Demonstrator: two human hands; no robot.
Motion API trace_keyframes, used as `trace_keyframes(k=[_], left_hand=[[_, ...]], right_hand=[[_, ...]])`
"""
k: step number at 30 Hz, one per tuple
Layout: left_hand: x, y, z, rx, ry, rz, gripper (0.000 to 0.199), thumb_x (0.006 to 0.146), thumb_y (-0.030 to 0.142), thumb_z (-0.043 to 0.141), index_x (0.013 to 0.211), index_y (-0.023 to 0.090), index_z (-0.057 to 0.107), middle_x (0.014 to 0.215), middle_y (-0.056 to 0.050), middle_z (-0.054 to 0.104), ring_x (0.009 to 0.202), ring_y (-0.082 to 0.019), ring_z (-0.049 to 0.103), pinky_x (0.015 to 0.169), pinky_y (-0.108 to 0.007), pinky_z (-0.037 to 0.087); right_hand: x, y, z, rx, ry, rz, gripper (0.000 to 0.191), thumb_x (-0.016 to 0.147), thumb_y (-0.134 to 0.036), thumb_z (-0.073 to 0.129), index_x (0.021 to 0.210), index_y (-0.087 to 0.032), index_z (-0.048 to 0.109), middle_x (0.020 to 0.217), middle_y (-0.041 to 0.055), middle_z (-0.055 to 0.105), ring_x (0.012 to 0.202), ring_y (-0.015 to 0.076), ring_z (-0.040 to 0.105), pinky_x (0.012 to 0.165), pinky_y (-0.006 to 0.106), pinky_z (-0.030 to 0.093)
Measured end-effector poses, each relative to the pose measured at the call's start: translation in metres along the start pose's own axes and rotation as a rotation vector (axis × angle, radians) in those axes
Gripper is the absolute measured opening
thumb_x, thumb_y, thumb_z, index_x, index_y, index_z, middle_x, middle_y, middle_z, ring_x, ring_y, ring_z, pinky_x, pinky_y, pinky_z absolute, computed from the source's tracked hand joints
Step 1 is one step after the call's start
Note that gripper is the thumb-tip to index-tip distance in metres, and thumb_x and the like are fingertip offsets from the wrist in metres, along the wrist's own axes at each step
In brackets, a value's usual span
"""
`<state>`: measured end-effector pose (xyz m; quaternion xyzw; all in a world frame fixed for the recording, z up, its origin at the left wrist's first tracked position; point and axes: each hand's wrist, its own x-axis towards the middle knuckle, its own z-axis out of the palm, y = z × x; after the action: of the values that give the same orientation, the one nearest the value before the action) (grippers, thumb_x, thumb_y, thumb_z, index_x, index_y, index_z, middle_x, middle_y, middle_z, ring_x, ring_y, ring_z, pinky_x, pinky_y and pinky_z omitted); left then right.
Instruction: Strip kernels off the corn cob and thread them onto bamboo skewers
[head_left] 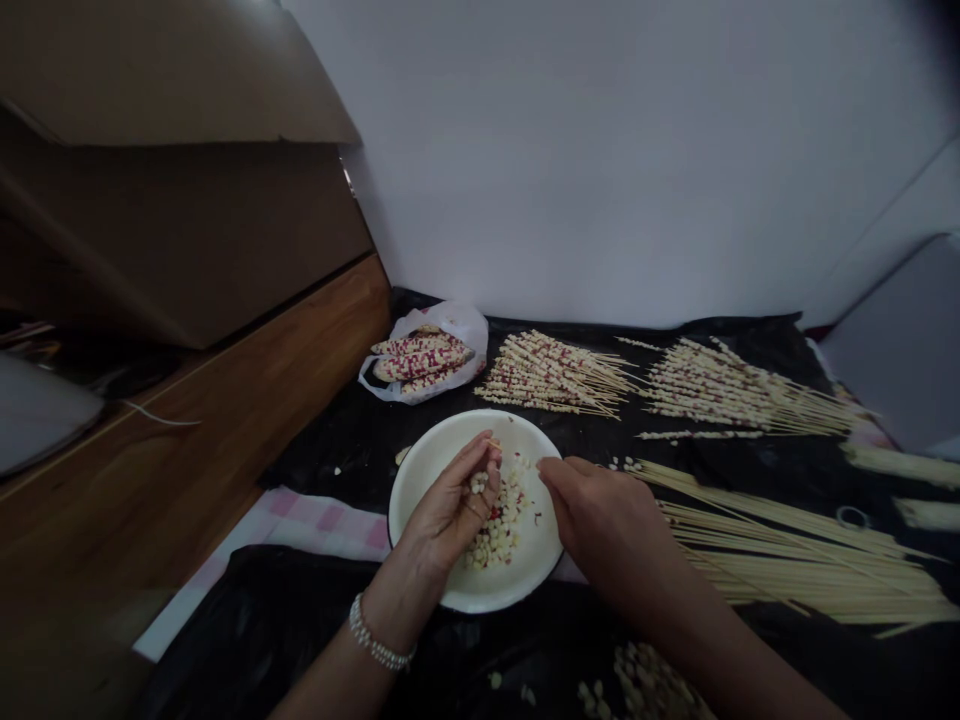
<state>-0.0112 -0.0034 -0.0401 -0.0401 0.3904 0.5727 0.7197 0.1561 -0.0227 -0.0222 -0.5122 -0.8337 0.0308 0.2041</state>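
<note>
My left hand (461, 495) is over a white bowl (420, 440), its fingers curled around several pale corn kernels (478, 484). Its thumb and fingertips come together on something small that I cannot make out clearly. At the bowl's right rim, my right hand (600, 500) is closed in a pinch; what it holds, if anything, is hidden by the fingers. Loose white, yellowish and red kernels (499, 540) lie in the bowl below my left hand. Just beyond my right hand are bare wooden skewers (787, 560), in a spread bundle.
Behind the bowl, a plastic bag (469, 325) holds speckled corn cobs (424, 360). Two piles of kernel-threaded skewers (551, 375) lie to its right on black plastic sheeting (322, 450). More kernels (645, 680) lie in front. A cardboard box (187, 220) stands at left, a white wall behind.
</note>
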Motion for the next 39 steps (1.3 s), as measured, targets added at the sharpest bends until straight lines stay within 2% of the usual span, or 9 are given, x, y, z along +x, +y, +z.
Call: trace_keyframes(k=[14,18,22,24,27,30,33,36,39], left_hand=[[-0.003,-0.007,-0.001,0.105,-0.084,-0.081,0.025,0.078,0.001,0.066,0.100,0.013,0.068,0.081,-0.004,0.073,0.072,-0.011,0.068,0.070,-0.020,0.055],[0.001,-0.006,-0.005,0.142,-0.226,-0.077,0.023,0.081,0.006,0.060,0.102,0.010,0.068,0.094,-0.011,0.073,0.090,-0.019,0.070,0.087,-0.032,0.055],[-0.003,-0.001,-0.008,0.265,-0.310,-0.050,0.052,0.064,-0.011,0.047,0.106,0.012,0.069,0.113,-0.012,0.071,0.115,-0.024,0.062,0.102,-0.039,0.046],[-0.008,0.003,-0.007,0.444,-0.295,0.092,0.058,0.064,-0.013,0.049,0.107,0.020,0.070,0.122,-0.008,0.068,0.125,-0.023,0.055,0.107,-0.036,0.040],[-0.012,0.009,-0.008,0.690,-0.364,0.356,0.043,0.067,-0.007,0.062,0.095,0.022,0.075,0.129,-0.008,0.064,0.137,-0.020,0.042,0.113,-0.029,0.028],[-0.008,0.010,-0.016,1.032,-0.444,0.551,0.026,0.075,0.009,0.067,0.094,0.025,0.076,0.129,-0.009,0.065,0.134,-0.024,0.044,0.117,-0.035,0.019],[-0.007,0.005,-0.026,1.535,-0.466,0.629,0.028,0.086,0.028,0.060,0.112,0.026,0.071,0.138,-0.009,0.058,0.137,-0.028,0.039,0.117,-0.047,0.018],[-0.013,0.000,-0.030,1.956,-0.633,0.617,0.039,0.091,0.038,0.052,0.127,0.027,0.059,0.144,-0.008,0.050,0.139,-0.031,0.035,0.114,-0.053,0.023],[-0.021,-0.001,-0.027,2.176,-0.725,0.655,0.033,0.095,0.035,0.042,0.120,0.024,0.061,0.134,-0.009,0.056,0.128,-0.030,0.047,0.107,-0.051,0.033]], right_hand=[[0.000,-0.005,0.001,0.059,-0.056,-0.016,0.020,0.086,-0.008,0.044,0.085,-0.019,0.061,0.076,0.0035,0.066,0.064,0.0153,0.058,0.051,0.028,0.023],[0.002,0.000,0.001,0.033,-0.018,0.014,0.019,0.087,-0.011,0.046,0.085,-0.018,0.063,0.073,0.0031,0.065,0.059,0.0150,0.057,0.052,0.028,0.023],[0.004,0.005,-0.002,0.031,-0.027,0.055,0.021,0.088,-0.011,0.045,0.085,-0.018,0.064,0.077,0.0045,0.067,0.066,0.0162,0.060,0.052,0.028,0.024],[0.004,0.005,-0.003,0.022,-0.014,0.062,0.022,0.089,-0.012,0.044,0.086,-0.018,0.065,0.078,0.0048,0.068,0.068,0.0167,0.061,0.052,0.028,0.024],[0.004,0.005,-0.002,-0.002,0.028,0.058,0.022,0.089,-0.013,0.044,0.088,-0.018,0.066,0.077,0.0045,0.068,0.065,0.0163,0.061,0.051,0.027,0.023],[0.004,0.006,-0.001,-0.005,0.031,0.048,0.022,0.089,-0.014,0.044,0.087,-0.019,0.065,0.076,0.0040,0.068,0.062,0.0154,0.059,0.051,0.027,0.022],[0.003,0.006,-0.002,-0.007,0.021,0.049,0.020,0.089,-0.014,0.045,0.085,-0.019,0.064,0.075,0.0033,0.067,0.062,0.0151,0.059,0.051,0.027,0.022],[0.003,0.006,-0.004,-0.010,0.010,0.056,0.019,0.089,-0.013,0.046,0.084,-0.019,0.064,0.075,0.0029,0.067,0.063,0.0154,0.059,0.051,0.027,0.022],[0.003,0.006,-0.006,-0.009,-0.012,0.067,0.019,0.089,-0.013,0.047,0.084,-0.019,0.064,0.075,0.0033,0.067,0.065,0.0161,0.060,0.051,0.028,0.023]])
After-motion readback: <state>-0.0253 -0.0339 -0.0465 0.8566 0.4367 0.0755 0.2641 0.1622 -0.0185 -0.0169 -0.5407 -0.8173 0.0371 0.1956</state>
